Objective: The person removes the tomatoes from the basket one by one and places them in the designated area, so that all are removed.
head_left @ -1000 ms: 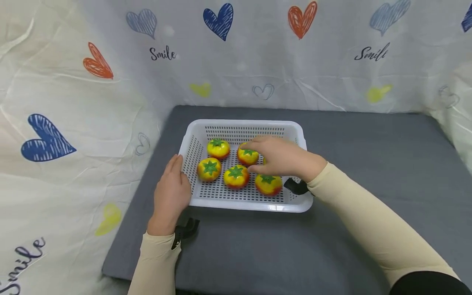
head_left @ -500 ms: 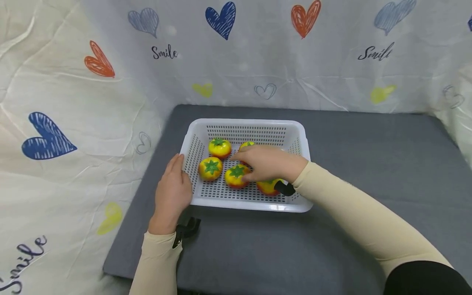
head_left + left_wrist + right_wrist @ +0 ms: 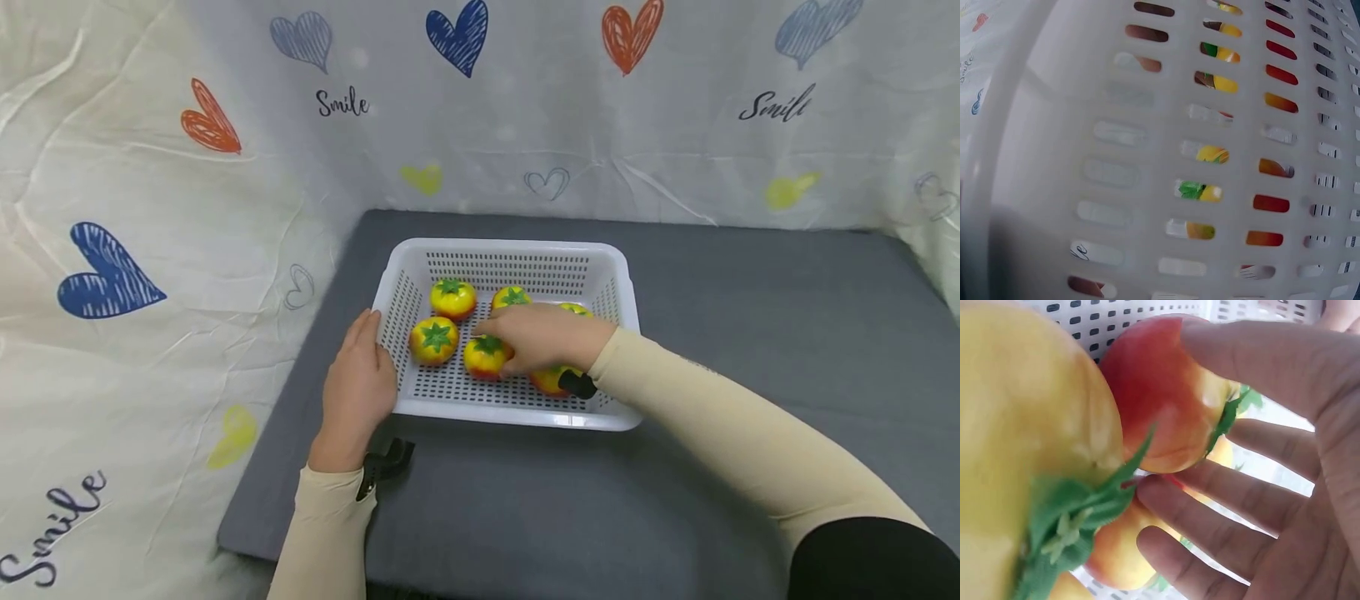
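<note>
A white perforated plastic basket (image 3: pixel 517 411) holds several yellow-red tomatoes with green star-shaped tops. My right hand (image 3: pixel 542 335) reaches in from the right, its thumb and fingers around the front-middle tomato (image 3: pixel 483 363). In the right wrist view the thumb lies on that tomato (image 3: pixel 1160 394), with fingers on its far side. Another tomato (image 3: pixel 1029 425) looms large beside it. My left hand (image 3: pixel 358 392) rests with straight fingers along the basket's left side. The left wrist view is filled by the basket's slotted outer wall (image 3: pixel 1147 106); the left hand cannot be made out there.
Two tomatoes stand at the left inside the basket, the back one (image 3: pixel 453 298) and the front one (image 3: pixel 434 340). Others (image 3: pixel 512 297) are partly hidden by the right hand and wrist. The basket stands on a dark grey table (image 3: pixel 735 333) before a heart-printed curtain (image 3: pixel 570 108).
My right hand has moved left and toward the front, from above the back tomatoes down around the front-middle one. The left hand keeps its place at the basket; the view has shifted slightly.
</note>
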The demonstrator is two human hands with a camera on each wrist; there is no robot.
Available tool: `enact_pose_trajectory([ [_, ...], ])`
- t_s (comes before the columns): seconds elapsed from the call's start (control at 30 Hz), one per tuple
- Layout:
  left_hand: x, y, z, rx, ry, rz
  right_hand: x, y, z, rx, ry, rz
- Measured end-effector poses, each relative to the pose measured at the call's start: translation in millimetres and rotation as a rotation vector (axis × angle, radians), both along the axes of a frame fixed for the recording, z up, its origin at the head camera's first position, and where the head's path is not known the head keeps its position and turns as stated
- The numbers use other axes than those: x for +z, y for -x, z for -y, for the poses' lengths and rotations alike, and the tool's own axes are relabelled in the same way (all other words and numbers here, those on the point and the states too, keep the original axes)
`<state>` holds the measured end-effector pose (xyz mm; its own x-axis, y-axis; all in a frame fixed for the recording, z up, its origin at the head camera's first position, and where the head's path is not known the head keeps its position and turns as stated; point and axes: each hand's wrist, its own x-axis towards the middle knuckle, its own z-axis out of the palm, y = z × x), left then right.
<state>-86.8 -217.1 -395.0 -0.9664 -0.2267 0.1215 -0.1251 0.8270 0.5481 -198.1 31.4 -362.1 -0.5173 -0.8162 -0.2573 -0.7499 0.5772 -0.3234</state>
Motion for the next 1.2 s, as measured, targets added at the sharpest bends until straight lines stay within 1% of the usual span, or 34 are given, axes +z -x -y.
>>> enact_pose_trajectory([
  [0.27,2.8,-1.1,-0.3,-0.003,-0.005,-0.009,-3.5,1.0,7,0.007,0.003,-0.020],
  [0.4,2.2,-2.8,0.4,0.000,-0.007,0.001,-4.0,-1.8,11,0.014,0.009,-0.021],
  [0.6,2.3,0.0,-1.2,-0.005,-0.004,-0.002,0.0,-1.4,7,0.005,0.026,-0.062],
  [0.77,1.7,1.1,-1.8,-0.004,-0.001,-0.007,3.1,-0.8,-1,-0.032,0.069,-0.097],
  [0.87,0.8,-1.8,-1.9,0.000,0.000,0.019,4.8,-2.6,-6,-0.055,0.091,-0.079],
  [0.97,0.2,-5.5,-1.5,0.007,0.004,0.038,8.1,-4.1,-11,-0.086,0.115,-0.041],
  [1.1,0.0,-5.0,-0.7,0.007,0.006,0.015,17.9,-2.2,-18,-0.146,0.152,-0.024],
  [1.2,0.7,-2.8,0.0,0.003,0.006,0.002,26.0,0.3,-23,-0.171,0.164,-0.033],
])
